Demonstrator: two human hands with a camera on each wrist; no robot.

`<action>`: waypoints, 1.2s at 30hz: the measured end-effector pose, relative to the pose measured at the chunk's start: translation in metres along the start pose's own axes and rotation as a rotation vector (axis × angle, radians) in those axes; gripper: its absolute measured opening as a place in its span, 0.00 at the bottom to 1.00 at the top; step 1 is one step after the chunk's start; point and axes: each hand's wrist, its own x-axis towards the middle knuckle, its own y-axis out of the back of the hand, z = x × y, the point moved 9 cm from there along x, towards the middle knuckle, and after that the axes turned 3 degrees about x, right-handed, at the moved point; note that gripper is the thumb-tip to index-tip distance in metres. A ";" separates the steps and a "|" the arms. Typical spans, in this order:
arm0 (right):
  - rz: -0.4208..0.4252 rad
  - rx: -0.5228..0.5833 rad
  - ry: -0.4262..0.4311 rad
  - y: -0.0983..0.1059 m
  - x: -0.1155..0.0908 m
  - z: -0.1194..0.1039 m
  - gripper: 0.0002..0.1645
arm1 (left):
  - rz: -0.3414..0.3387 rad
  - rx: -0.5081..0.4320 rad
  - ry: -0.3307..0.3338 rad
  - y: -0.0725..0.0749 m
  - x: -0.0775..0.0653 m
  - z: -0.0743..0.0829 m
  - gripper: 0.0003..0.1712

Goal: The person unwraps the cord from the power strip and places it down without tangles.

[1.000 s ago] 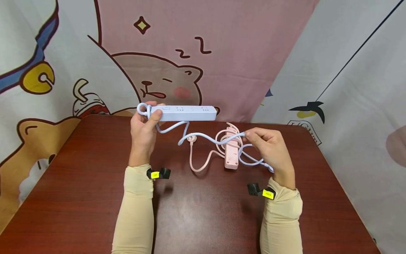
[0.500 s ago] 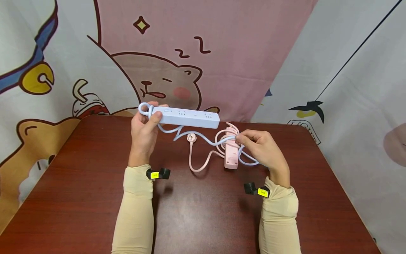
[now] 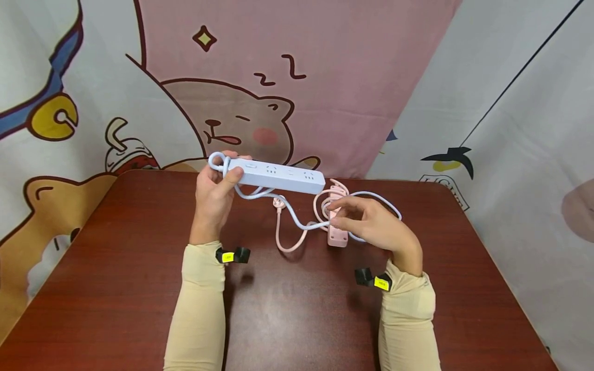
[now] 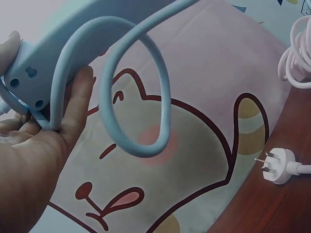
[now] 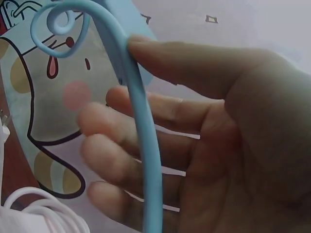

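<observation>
My left hand [image 3: 214,198] grips one end of a light blue power strip [image 3: 278,176], lifted above the table, its sockets upward and its far end tilted down. A turn of its blue cord [image 3: 293,214] loops round the held end, and another loop hangs below it in the left wrist view. Across the loosely curled fingers of my right hand [image 5: 209,107] runs the cord, with the thumb tip against it. The thumb and forefinger stand slightly apart. Behind this hand, the rest of the cord lies partly hidden.
Underneath my right hand, a pink power strip [image 3: 337,238] lies on the brown table [image 3: 297,309], its own cord wrapped round it. The pink plug [image 3: 279,202] lies to its left, prongs up. A cartoon-printed cloth [image 3: 352,93] hangs behind the table.
My right hand has moved left and toward me along the blue cord, and its thumb and forefinger have parted. The blue strip's far end has dipped; my left hand keeps its grip.
</observation>
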 end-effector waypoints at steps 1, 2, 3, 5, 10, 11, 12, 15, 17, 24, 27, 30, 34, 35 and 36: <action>-0.001 -0.010 0.013 -0.001 0.000 -0.002 0.20 | -0.003 0.003 0.002 -0.001 0.000 0.000 0.14; -0.001 -0.014 0.023 -0.002 0.001 -0.004 0.22 | -0.005 0.007 0.001 -0.001 0.000 0.000 0.14; 0.006 -0.016 0.031 -0.002 0.001 -0.005 0.25 | -0.009 0.012 0.001 -0.002 0.000 0.000 0.14; 0.033 -0.018 0.036 -0.001 0.002 -0.007 0.31 | -0.018 0.012 0.004 -0.003 -0.001 -0.001 0.15; 0.113 -0.014 0.035 -0.002 0.007 -0.012 0.42 | -0.070 0.014 0.023 -0.009 -0.002 -0.004 0.20; 0.127 -0.005 0.044 -0.003 0.008 -0.014 0.42 | -0.085 0.010 0.031 -0.010 -0.003 -0.005 0.20; 0.140 0.005 0.055 -0.004 0.009 -0.016 0.42 | -0.101 0.010 0.039 -0.012 -0.003 -0.005 0.19; 0.193 0.002 0.097 -0.004 0.011 -0.023 0.38 | -0.141 0.011 0.069 -0.018 -0.005 -0.007 0.18; 0.229 -0.008 0.118 -0.002 0.011 -0.028 0.34 | -0.155 0.020 0.087 -0.019 -0.005 -0.007 0.19; 0.340 -0.064 0.216 0.012 0.002 -0.038 0.25 | -0.169 0.130 0.115 -0.019 -0.007 -0.008 0.20; 0.356 -0.073 0.249 0.015 -0.001 -0.039 0.24 | -0.168 0.214 0.119 -0.017 -0.007 -0.008 0.23; 0.353 -0.067 0.252 0.016 -0.003 -0.039 0.24 | -0.172 0.279 0.141 -0.015 -0.006 -0.010 0.30; 0.339 -0.056 0.247 0.019 -0.005 -0.035 0.25 | -0.212 0.283 0.168 -0.016 -0.008 -0.012 0.34; 0.337 -0.049 0.243 0.020 -0.005 -0.034 0.25 | -0.227 0.265 0.169 -0.017 -0.009 -0.012 0.33; 0.336 -0.043 0.242 0.021 -0.006 -0.033 0.25 | -0.244 0.228 0.167 -0.018 -0.009 -0.012 0.32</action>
